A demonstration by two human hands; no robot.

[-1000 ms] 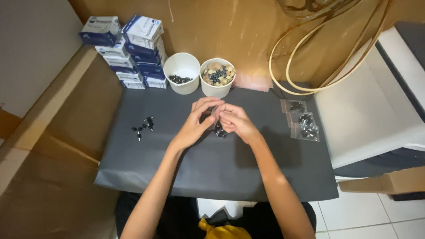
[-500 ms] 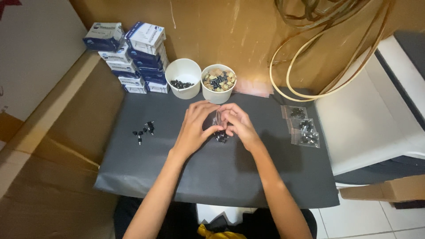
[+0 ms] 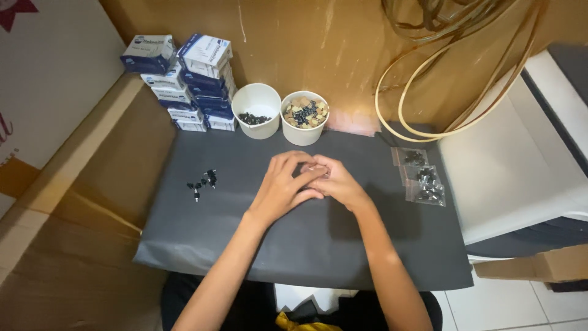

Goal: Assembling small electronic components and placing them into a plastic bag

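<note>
My left hand (image 3: 283, 187) and my right hand (image 3: 338, 184) are pressed together over the middle of a dark grey mat (image 3: 306, 251). Their fingers close around a small clear bag (image 3: 313, 167), of which only a sliver shows between the fingertips. What is inside the bag is hidden. A small heap of black parts (image 3: 202, 181) lies on the mat to the left of my left hand, apart from it. Three small clear bags with black parts (image 3: 422, 178) lie to the right of my right hand.
Two white cups stand at the mat's far edge: one (image 3: 256, 110) holds black parts, the other (image 3: 304, 116) mixed tan and black pieces. Blue and white boxes (image 3: 184, 79) are stacked far left. Tan hose coils (image 3: 429, 79) and a white unit (image 3: 520, 165) sit to the right.
Both hands have drawn closer together and lower onto the mat, covering the bag and the dark parts that showed between them before. The view has shifted slightly.
</note>
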